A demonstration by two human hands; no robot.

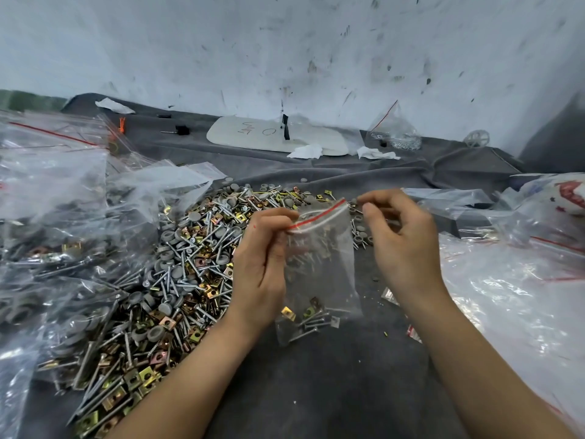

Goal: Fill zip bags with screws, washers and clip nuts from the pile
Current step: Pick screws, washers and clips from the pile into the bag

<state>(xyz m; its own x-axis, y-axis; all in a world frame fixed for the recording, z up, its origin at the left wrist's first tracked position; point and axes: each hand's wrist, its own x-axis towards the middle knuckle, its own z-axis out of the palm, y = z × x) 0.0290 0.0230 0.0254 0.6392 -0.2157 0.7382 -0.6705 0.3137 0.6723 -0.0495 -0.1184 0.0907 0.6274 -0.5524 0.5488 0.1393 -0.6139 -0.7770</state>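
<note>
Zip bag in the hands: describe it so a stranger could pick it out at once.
Start at the big pile of screws on the grey cloth. Just right of it, the left hand pinches a small clear bag by its red zip. Unlike the other bags lying around, it hangs upright, nearly empty.

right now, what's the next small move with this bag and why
Probably send the right hand to the pile for grey washers. The left hand pinches the bag by its red zip, the mouth looks parted, and only screws and clip nuts show at its bottom, no washer. Whether the right hand already holds something is unclear.
</note>
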